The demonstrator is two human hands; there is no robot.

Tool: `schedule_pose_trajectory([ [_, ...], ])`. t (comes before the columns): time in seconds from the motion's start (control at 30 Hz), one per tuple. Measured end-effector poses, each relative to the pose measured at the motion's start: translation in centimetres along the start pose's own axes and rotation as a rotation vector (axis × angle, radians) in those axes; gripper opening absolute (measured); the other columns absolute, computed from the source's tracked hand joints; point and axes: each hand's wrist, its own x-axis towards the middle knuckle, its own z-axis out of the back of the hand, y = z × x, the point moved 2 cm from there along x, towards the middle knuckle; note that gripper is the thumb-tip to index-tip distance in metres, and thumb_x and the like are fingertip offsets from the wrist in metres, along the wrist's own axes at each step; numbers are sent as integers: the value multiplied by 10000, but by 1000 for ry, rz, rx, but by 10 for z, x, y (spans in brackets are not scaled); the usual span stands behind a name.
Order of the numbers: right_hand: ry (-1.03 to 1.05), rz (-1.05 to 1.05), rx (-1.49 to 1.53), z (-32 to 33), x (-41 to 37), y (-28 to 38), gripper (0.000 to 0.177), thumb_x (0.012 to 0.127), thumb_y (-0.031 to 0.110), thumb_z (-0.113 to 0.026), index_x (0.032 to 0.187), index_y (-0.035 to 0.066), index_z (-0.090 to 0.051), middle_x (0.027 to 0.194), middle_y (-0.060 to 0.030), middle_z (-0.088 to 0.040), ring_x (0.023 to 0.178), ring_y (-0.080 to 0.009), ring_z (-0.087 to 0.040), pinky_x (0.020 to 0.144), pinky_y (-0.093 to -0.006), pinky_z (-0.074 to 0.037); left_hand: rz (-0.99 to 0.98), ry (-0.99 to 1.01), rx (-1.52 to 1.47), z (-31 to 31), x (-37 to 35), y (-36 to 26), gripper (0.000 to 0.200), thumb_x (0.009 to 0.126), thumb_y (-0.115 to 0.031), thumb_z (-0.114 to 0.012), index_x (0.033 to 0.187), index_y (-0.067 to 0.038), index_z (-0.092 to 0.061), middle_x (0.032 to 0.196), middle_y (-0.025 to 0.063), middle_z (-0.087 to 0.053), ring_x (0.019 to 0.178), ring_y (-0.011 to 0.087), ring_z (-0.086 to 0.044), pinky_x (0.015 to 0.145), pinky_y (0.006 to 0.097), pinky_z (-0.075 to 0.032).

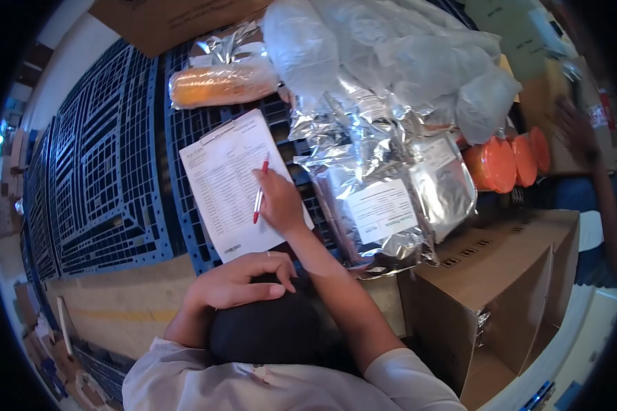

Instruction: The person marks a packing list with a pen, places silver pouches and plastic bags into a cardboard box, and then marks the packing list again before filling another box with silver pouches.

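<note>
Squarely over the right half of a white printed paper sheet (227,179): right hand (281,202), grip pinching a slim red pen (259,195) against the page. Sheet flat on a blue plastic grid pallet (103,171), right edge just beside crinkled silver foil bags (384,185), far corner near an orange roll in clear wrap (223,83). Open pallet to the left. Below the sheet's near edge, left hand (236,281), grip loosely spread over a black rounded surface (274,332), holding nothing. Brown cardboard box (500,288) close at right.

Printed form (236,181): rows of small type, too blurred to read. White label (382,209) on foil bag (363,147): lines of print, likewise illegible.
</note>
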Motion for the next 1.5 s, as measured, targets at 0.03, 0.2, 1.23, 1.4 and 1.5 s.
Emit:
schedule_pose_trajectory([
  [0.03, -13, -2, -8, -2, 0, -1, 348, 726, 6, -532, 1072, 42, -546, 844, -155, -564, 784, -347, -565, 672, -431, -458, -8, 3, -6, -1, 1, 2, 243, 886, -233, -535, 885, 8, -563, 967, 121, -539, 973, 237, -509, 879, 334, -368],
  [0.2, 28, -47, 83, -1, -1, -5, 407, 739, -3, -541, 1144, 28, -525, 892, -170, -592, 807, -352, -584, 707, -415, -470, -239, -212, 378, 8, -2, -3, 256, 880, -221, -533, 768, 8, -554, 759, 151, -552, 742, 337, -552, 671, 382, -430],
  [1.23, -45, -254, 252, -8, -4, -17, 137, 747, 10, -636, 857, -6, -556, 756, -121, -599, 604, -181, -568, 560, -267, -460, 128, -1459, 1084, 104, -55, 164, 377, 839, -149, -532, 1214, -125, -566, 1268, 87, -509, 1200, 255, -447, 1075, 499, -185],
  [1.4, -75, -238, 257, -10, -4, -19, 148, 743, 8, -641, 863, -6, -556, 761, -128, -603, 608, -185, -574, 561, -269, -460, 74, -1470, 1081, 103, -54, 164, 309, 829, -139, -537, 1128, -154, -615, 1270, 78, -515, 1196, 246, -454, 1072, 496, -194],
  [1.5, -91, -195, 221, -9, -3, -17, 148, 749, 9, -639, 867, -6, -552, 745, -118, -587, 584, -173, -554, 545, -267, -447, 63, -1473, 1078, 103, -53, 163, 284, 822, -132, -541, 1091, -149, -632, 1256, 82, -526, 1183, 247, -466, 1070, 494, -201],
])
